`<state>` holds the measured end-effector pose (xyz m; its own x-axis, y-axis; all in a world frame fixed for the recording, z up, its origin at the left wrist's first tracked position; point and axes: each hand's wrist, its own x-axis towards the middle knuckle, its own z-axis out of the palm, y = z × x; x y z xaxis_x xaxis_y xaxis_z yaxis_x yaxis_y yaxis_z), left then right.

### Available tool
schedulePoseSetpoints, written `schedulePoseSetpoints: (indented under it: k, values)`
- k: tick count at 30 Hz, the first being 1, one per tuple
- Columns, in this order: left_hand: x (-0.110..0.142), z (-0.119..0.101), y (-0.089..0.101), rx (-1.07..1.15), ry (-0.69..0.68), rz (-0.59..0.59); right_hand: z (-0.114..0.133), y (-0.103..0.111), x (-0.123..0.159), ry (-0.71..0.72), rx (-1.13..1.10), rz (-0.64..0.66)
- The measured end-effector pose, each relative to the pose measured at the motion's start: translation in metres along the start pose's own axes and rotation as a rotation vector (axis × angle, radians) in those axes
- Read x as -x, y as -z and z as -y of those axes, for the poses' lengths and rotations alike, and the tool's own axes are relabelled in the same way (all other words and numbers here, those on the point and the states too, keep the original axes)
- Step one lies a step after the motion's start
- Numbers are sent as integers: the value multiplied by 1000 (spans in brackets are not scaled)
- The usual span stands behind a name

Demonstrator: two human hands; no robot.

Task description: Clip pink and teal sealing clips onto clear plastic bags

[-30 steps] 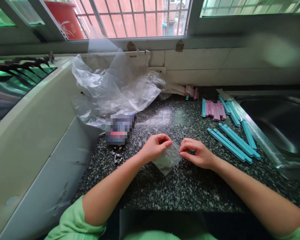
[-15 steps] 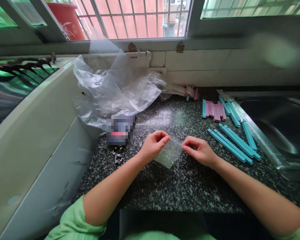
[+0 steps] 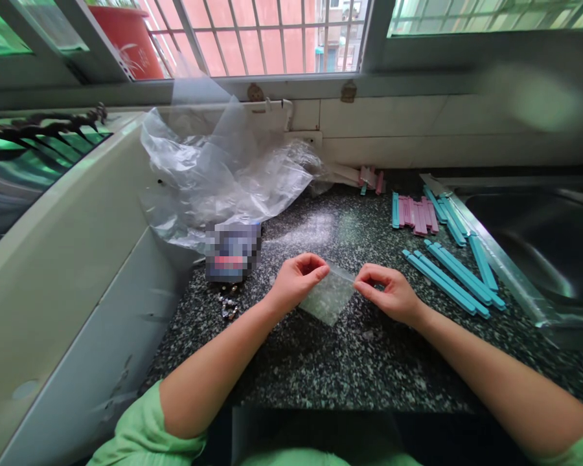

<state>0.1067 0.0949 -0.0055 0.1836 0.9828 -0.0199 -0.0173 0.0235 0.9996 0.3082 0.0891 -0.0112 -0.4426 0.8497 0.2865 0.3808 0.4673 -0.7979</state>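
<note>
A small clear plastic bag [image 3: 328, 299] is stretched between my two hands over the speckled dark countertop [image 3: 311, 369]. My left hand [image 3: 298, 279] pinches one upper corner between thumb and fingers. At the opposite upper corner my right hand [image 3: 385, 291] pinches the edge in the same way. The bag hangs flat and see-through, and I make out nothing inside it. Long blue bag clips [image 3: 447, 285] lie on the counter to the right of my right hand.
Behind them is a row of short pink clips [image 3: 418, 215], with more pink clips [image 3: 370, 180] by the wall. A large crumpled plastic bag [image 3: 223, 175], a blurred-out object [image 3: 232, 252] and a beaded bracelet [image 3: 229, 303] lie left. A sink [image 3: 539, 226] borders the right side.
Both hands keep their pinch on the small plastic bag and have hardly moved. The whole view has shifted very slightly.
</note>
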Motion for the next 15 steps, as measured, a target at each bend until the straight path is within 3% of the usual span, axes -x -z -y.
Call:
schedulePoseSetpoints:
  k: [15]
  values:
    - [2,-3,-3,-12,-7,25,4,0,-1,-15,-13,54]
